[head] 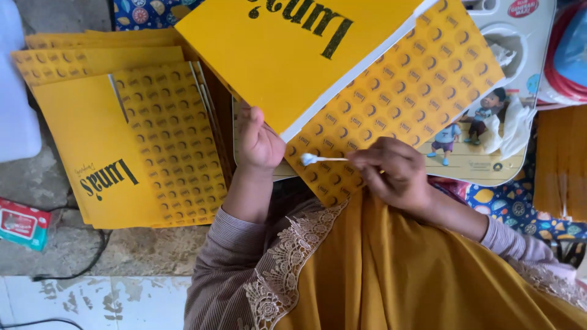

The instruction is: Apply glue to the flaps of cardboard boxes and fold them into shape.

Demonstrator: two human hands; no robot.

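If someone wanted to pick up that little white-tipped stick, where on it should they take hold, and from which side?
Probably by the bare thin shaft of the white-tipped stick, at the end away from the wet-looking white tip, coming from the right. That is where the right hand pinches it now. The tip points left toward the left hand, over the patterned yellow sheet, so that end is best left untouched.

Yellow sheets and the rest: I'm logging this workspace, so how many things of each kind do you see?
Held sheet: 1
Sheet pile: 1, sheets inside uncountable
Swab, in right hand: 1
Red packet: 1
Cartoon tray: 1
Total: 5
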